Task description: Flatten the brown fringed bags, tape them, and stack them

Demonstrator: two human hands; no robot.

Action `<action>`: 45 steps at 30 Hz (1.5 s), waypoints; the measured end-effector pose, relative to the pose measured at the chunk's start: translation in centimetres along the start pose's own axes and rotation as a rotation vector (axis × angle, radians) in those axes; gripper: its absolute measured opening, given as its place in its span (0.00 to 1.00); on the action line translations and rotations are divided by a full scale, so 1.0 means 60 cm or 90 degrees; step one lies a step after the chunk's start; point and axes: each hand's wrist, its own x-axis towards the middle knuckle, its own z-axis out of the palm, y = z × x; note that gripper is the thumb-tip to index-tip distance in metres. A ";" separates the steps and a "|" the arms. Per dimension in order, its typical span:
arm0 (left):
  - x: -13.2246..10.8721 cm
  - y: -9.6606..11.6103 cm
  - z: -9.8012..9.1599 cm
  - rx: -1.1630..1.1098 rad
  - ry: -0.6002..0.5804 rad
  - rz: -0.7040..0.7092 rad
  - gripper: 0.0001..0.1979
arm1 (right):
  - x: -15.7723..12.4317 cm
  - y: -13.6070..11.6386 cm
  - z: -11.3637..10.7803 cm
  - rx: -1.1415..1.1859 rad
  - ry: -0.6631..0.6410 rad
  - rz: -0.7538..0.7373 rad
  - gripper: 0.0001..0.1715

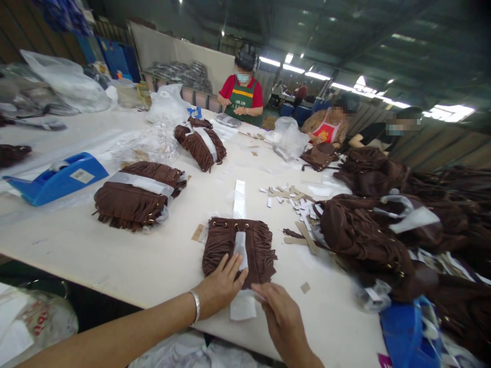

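Observation:
A brown fringed suede bag (238, 249) lies flat on the white table (126, 260) right in front of me. A pale strip of paper or film (240, 214) runs across its middle from the far side to the near edge. My left hand (222, 286), with a silver bangle on the wrist, rests flat on the bag's near left part, fingers stretched toward the strip. My right hand (282, 317) is at the bag's near right corner, its fingers curled on the strip's near end (243, 305).
Two banded stacks of the same bags (138, 197) (201, 143) lie further back, a blue tape dispenser (56, 179) at the left. A heap of loose brown bags (383, 230) fills the right side, with paper scraps (291, 199). Three people work at the far end.

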 end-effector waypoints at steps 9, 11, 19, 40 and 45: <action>-0.009 -0.010 -0.013 -0.068 -0.024 0.007 0.21 | 0.122 0.053 0.059 0.226 -0.032 0.329 0.07; -0.009 -0.008 -0.018 -0.093 -0.041 -0.016 0.22 | 0.128 0.061 0.065 0.219 -0.029 0.335 0.08; -0.008 -0.010 -0.039 -0.168 -0.072 -0.098 0.22 | 0.140 0.080 0.082 0.151 -0.002 0.362 0.10; -0.021 -0.017 -0.024 -0.077 -0.037 -0.070 0.28 | -0.032 -0.021 0.005 0.144 -0.143 0.035 0.11; -0.020 -0.016 -0.023 -0.070 -0.041 -0.068 0.28 | -0.103 -0.008 0.045 0.050 -0.075 -0.042 0.13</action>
